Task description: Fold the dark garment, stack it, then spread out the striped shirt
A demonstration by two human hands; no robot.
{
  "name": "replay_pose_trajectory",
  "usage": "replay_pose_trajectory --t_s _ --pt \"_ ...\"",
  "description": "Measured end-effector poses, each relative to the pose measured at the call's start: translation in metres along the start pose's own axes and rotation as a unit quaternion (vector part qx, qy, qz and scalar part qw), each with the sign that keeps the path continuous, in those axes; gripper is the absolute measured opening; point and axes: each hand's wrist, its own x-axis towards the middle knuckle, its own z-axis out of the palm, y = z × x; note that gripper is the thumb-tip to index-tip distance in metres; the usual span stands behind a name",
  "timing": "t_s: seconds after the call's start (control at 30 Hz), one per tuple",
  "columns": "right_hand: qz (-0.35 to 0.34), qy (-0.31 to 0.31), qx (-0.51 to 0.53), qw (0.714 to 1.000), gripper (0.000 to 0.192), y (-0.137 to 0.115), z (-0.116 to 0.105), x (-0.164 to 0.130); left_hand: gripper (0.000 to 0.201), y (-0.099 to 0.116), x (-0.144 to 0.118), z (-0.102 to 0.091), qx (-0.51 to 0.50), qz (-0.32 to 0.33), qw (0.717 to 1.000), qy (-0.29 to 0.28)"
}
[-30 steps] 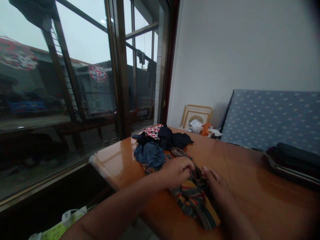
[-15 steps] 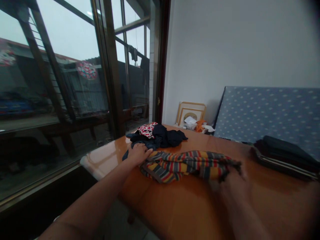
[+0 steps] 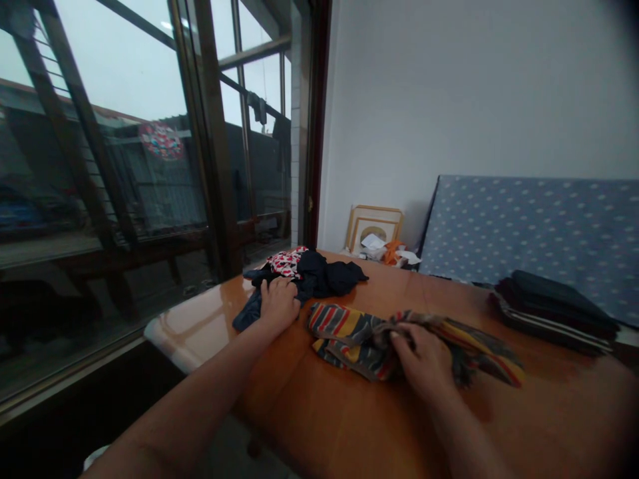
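**Two hands on loose clothing, glossy wooden counter by a window**

Right hand [image 3: 424, 359]: nearest item. Its grip is clenched around a bunched fold of the striped garment [image 3: 359, 336], fingers curled into the cloth near its middle, so the fabric gathers in ridges under the knuckles.

Striped garment: red, yellow and dark bands. It lies crumpled across the middle of the counter [image 3: 349, 426], one end trailing to the right past the hand, the other spread flat to the left. It rests wholly on the wood, apart from the other clothes.

Left hand [image 3: 278, 303]: arm stretched forward, fingers closed on the blue cloth [image 3: 248, 313] at the near edge of the clothes pile [image 3: 319, 274]. That cloth hangs toward the counter's left rim, drawn out from the heap.

Clothes pile: dark garments with a red-and-white patterned piece [image 3: 287, 261] on top, heaped near the window-side corner.

Folded dark stack [image 3: 549, 306]: at the right, well apart from both hands, squared and layered.

Beyond: picture frames [image 3: 372, 223] leaning on the wall with scraps before them; a dotted blue panel [image 3: 524, 226] propped upright.
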Motion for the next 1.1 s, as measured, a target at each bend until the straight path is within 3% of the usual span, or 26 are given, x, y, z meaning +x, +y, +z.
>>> replay_pose_trajectory --t_s 0.1,0.17,0.3,0.47,0.53,0.6,0.73,0.8,0.9,1.1 --pt "-0.04 -0.115 -0.062 0.991 0.067 -0.026 0.01 -0.009 0.02 0.025 0.02 0.004 -0.036 0.039 0.998 -0.017" --pt "-0.027 -0.144 -0.1 0.984 0.061 -0.031 0.011 -0.01 0.022 0.041 0.036 0.01 -0.052 0.059 0.996 -0.047" --pt "0.007 -0.157 -0.124 0.98 0.028 -0.027 0.004 -0.003 0.037 0.073 0.072 0.033 -0.051 0.083 0.99 -0.101" --pt "-0.009 -0.147 -0.099 0.984 0.026 -0.024 0.0 0.001 0.075 0.11 0.106 0.071 -0.093 0.064 0.979 -0.17" --pt "-0.008 -0.143 -0.092 0.985 0.027 -0.024 0.0 0.0 0.082 0.116 0.112 0.085 -0.114 0.039 0.975 -0.186" --pt "-0.006 -0.141 -0.085 0.986 0.026 -0.024 0.001 0.0 0.074 0.116 0.113 0.097 -0.144 0.001 0.971 -0.192" --pt "-0.011 -0.144 -0.072 0.987 0.023 -0.021 0.0 0.0 0.03 0.103 0.114 0.107 -0.243 -0.09 0.953 -0.158" --pt "-0.016 -0.14 -0.068 0.988 0.023 -0.021 0.0 0.0 0.019 0.096 0.117 0.105 -0.31 -0.142 0.932 -0.125" --pt "-0.019 -0.136 -0.068 0.988 0.023 -0.02 0.0 0.0 0.023 0.086 0.124 0.091 -0.426 -0.22 0.876 -0.058" --pt "-0.027 -0.14 -0.076 0.987 0.023 -0.018 0.002 -0.001 0.033 0.04 0.137 0.028 -0.623 -0.281 0.724 0.096"
